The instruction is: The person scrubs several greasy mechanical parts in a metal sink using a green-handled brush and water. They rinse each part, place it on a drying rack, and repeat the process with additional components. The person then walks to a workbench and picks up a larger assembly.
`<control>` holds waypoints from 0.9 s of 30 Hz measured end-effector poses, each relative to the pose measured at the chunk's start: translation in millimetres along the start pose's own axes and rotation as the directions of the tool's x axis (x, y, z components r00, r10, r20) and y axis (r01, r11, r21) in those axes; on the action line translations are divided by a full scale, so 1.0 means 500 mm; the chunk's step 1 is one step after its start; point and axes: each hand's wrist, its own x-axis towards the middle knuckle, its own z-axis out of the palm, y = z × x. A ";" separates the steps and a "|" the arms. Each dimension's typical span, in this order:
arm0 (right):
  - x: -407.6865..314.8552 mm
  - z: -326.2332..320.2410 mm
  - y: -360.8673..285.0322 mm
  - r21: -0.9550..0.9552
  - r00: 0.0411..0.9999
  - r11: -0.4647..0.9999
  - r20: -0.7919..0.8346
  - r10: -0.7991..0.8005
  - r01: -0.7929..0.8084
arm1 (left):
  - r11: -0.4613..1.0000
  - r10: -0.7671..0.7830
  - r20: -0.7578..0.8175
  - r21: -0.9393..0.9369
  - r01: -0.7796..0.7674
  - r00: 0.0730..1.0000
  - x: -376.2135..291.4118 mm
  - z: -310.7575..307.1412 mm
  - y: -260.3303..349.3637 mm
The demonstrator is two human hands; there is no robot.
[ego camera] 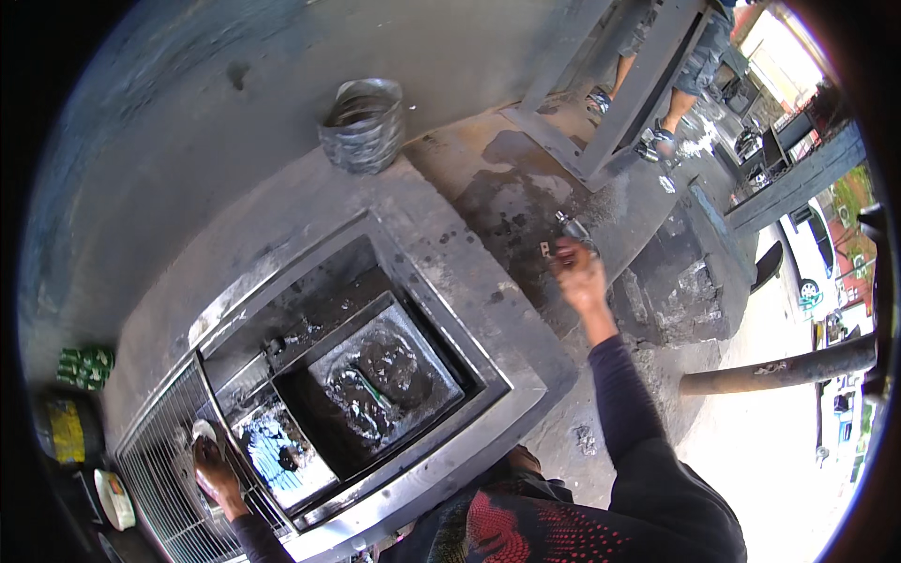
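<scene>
My right hand is stretched out past the basin's ledge, blurred, with a cylindrical metal part at its fingers. A narrow stepped tip sticks out of that part. On the wire rack at the left, my left hand has its fingers on a metal part with a pale rounded end; the palm hides much of it. Between the hands lies a metal wash basin set into a concrete counter. Its tray holds dark, wet liquid, and a green-handled brush lies there.
A cut-down plastic container stands on the counter's far corner by the wall. A metal frame stands on the stained floor, with a person's legs behind it. A pipe juts in from the right. Containers sit at lower left.
</scene>
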 end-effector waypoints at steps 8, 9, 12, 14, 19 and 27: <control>0.120 -0.242 0.173 -0.930 0.966 0.322 -0.102 0.237 -0.178 | 0.994 0.063 -0.208 -0.070 -0.080 0.976 -0.007 -0.016 0.072; 0.127 -0.241 0.196 -0.907 0.972 0.396 -0.054 0.228 -0.143 | 0.984 0.096 -0.199 -0.130 -0.124 0.975 -0.020 -0.018 0.110; 0.144 -0.225 0.222 -0.887 0.985 0.451 -0.024 0.170 -0.099 | 0.977 0.130 -0.182 -0.144 -0.158 0.975 -0.070 -0.003 0.247; 0.139 -0.216 0.189 -0.910 0.998 0.412 -0.057 -0.020 -0.044 | 0.969 -0.073 0.099 -0.227 0.094 0.992 -0.112 -0.001 0.328; 0.083 -0.133 -0.010 -0.120 0.982 0.981 0.095 0.164 -0.152 | 0.546 0.131 0.425 -0.785 0.293 0.896 -0.228 0.040 0.533; -0.059 0.345 -0.181 -0.151 0.564 0.889 0.724 0.397 -0.432 | 0.040 0.686 0.685 -0.375 0.926 0.248 -0.210 0.102 0.611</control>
